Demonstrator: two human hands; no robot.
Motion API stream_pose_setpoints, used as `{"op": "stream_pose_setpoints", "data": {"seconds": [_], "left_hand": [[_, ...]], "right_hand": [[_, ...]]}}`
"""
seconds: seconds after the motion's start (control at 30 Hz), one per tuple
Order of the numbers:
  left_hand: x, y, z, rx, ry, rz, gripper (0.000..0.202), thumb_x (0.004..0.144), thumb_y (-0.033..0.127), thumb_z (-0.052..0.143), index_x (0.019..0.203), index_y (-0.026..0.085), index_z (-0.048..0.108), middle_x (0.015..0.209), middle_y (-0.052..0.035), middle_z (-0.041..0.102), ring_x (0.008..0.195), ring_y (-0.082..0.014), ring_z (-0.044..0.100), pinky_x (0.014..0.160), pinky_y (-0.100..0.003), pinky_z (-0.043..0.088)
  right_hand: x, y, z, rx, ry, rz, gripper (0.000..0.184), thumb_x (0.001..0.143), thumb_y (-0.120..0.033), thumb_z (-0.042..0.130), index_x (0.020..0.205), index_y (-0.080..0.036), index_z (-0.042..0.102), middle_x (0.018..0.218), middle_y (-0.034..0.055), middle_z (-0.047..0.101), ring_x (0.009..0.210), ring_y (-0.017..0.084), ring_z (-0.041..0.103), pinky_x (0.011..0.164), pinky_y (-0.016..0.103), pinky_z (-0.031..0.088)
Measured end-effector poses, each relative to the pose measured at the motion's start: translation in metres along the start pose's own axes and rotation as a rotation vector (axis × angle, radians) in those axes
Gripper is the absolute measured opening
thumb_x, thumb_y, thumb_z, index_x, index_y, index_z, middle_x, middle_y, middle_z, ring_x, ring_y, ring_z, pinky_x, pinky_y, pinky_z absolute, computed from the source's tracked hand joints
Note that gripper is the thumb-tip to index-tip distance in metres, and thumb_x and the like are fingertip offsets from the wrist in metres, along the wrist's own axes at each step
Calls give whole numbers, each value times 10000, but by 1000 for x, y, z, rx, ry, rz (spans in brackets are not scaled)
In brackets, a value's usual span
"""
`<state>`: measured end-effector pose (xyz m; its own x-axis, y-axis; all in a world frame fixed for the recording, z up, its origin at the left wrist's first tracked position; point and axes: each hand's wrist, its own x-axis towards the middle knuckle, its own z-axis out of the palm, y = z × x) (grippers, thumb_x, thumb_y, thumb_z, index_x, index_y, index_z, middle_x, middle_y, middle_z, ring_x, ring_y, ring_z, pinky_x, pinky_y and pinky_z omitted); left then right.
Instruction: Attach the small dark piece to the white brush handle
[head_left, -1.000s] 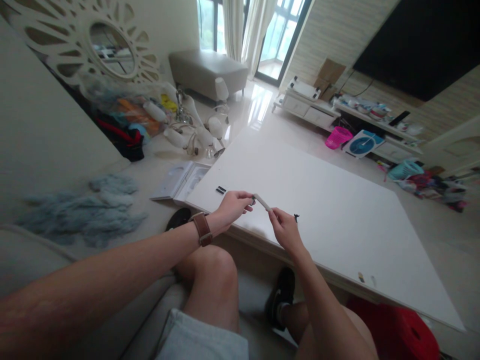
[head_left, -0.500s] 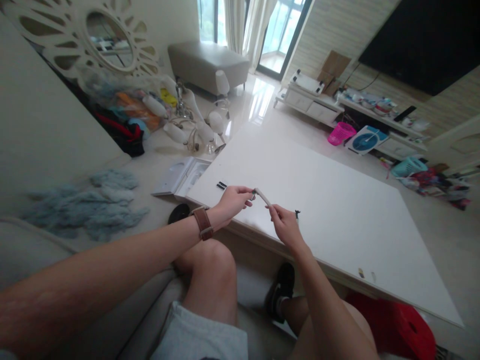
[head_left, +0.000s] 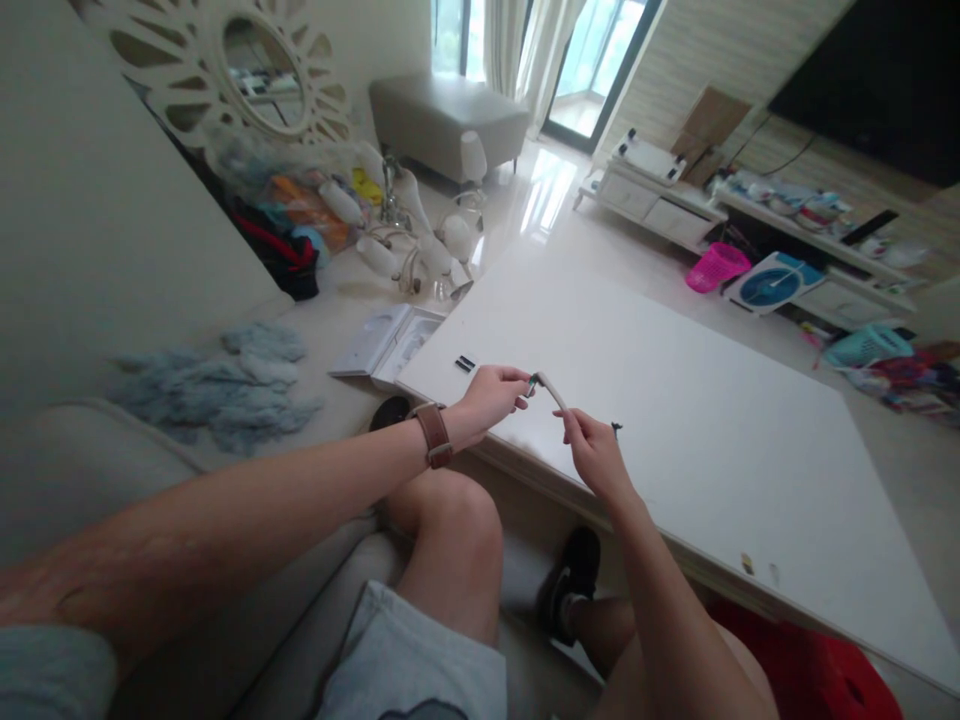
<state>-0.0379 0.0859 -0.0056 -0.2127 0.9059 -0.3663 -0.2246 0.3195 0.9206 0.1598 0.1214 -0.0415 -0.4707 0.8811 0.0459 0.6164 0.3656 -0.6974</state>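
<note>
A thin beige strip [head_left: 553,391] with a dark, greenish end stretches between my hands, above the near edge of the white table [head_left: 675,420]. My left hand [head_left: 491,400], with a brown watch strap on its wrist, pinches the small end piece, which is too small to name. The lower end of the strip is gripped between the thumb and fingers of my right hand [head_left: 592,450]. Just past the right hand shows a small black piece [head_left: 616,429]; whether it belongs to the strip I cannot tell. Two short black bars [head_left: 465,364] lie on the table left of my hands.
Beside the table's left end is an open white box [head_left: 386,340] on the floor. A chandelier [head_left: 427,245] with white shades lies behind it. Small pieces [head_left: 747,563] rest near the table's right front edge, above a red object [head_left: 817,660]. A grey-blue cloth [head_left: 225,390] covers floor at left.
The whole view has shifted, so the room and hands appear farther right. Both hands keep their hold on the strip; a bit of green now shows at its end.
</note>
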Motion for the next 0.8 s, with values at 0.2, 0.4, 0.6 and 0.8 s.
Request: {"op": "stream_pose_setpoints", "data": {"seconds": [0.2,0.4,0.6,0.8], "left_hand": [[1,-1,0,-8,-11,0,92,772,104,613,780,126,702,724,-34,667,608,-93,562,585,-231,381],[0,1,0,-20,-17,-20,89,784,110,611,798,125,698,770,-54,686,606,-97,565,603,-245,385],[0,8,-3,-3,-42,-13,108,780,102,600,799,116,705,720,-45,662,604,-93,548,615,-244,379],[0,9,-4,13,-43,-8,113,777,92,592,795,115,701,719,-45,655,606,-96,552,594,-242,373]], "right_hand": [[-1,3,-1,5,-8,3,457,986,-486,387,1050,-177,717,600,-16,524,547,137,464,548,267,323],[-2,3,-3,-16,-5,4,488,979,-512,381,1047,-166,718,597,-3,545,541,142,471,542,267,330],[-2,3,-3,-21,-10,-3,477,980,-505,384,1048,-169,716,605,-2,555,542,139,474,544,264,333],[-2,2,-1,-20,-17,-6,472,986,-499,376,1045,-173,711,608,-2,565,549,141,493,554,264,341]]}}
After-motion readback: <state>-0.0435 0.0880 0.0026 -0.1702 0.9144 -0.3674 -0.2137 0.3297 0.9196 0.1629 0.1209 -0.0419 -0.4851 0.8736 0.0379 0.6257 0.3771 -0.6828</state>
